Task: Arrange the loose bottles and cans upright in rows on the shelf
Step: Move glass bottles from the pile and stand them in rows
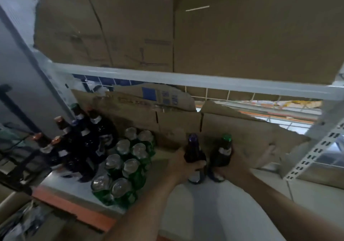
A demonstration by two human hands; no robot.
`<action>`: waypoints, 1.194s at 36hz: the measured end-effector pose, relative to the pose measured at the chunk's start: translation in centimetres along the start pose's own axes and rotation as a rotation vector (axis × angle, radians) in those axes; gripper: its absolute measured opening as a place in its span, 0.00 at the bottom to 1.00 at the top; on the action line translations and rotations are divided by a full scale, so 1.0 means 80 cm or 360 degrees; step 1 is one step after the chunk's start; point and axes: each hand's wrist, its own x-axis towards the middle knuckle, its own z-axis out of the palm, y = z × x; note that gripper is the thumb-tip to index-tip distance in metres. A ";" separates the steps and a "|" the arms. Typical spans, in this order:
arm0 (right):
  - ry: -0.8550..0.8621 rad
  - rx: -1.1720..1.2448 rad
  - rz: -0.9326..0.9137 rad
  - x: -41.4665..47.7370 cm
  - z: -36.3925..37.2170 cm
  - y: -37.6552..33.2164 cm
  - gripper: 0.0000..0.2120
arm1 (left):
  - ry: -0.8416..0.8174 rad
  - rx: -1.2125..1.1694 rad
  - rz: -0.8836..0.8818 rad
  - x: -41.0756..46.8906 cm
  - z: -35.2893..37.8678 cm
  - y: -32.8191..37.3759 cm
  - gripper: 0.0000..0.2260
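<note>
I am wrapping my left hand (pixel 183 163) round the purple-capped bottle (pixel 193 147) and my right hand (pixel 234 163) round the green-capped bottle (pixel 224 152). Both are upright at the shelf (pixel 204 207), near the cans (pixel 128 164). I am guessing glass: heavy, slippery, breakable, so gripping the fat middle is looking safest.

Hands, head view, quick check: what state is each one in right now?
Left hand: closed around the purple-capped bottle, held upright.
Right hand: closed around the green-capped bottle, held upright.
</note>
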 end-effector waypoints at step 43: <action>-0.0038 0.0266 0.0198 -0.065 0.014 0.016 0.31 | 0.0191 -0.0230 -0.0282 -0.070 -0.021 -0.029 0.39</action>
